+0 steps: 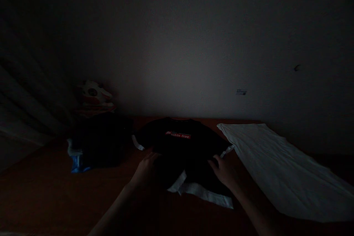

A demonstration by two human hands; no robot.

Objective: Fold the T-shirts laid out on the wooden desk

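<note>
Shirt (190,149) lies on the table (49,188) at 6 o'clock in view, white hem (206,193) at its own 6, bunched. Left hand (146,164) on its edge at 8, right hand (223,170) at 4; too dark to tell if either pinches. Likely light, limp, creases easily: grip side seams near the hem.

The room is very dim. A plain grey wall (177,51) rises behind the back edge of a reddish-brown top (52,193), palest above that edge's middle. A curtain (19,99) hangs in folds by the left edge. Toward the back right corner, the wall bears a small label (241,92).
</note>
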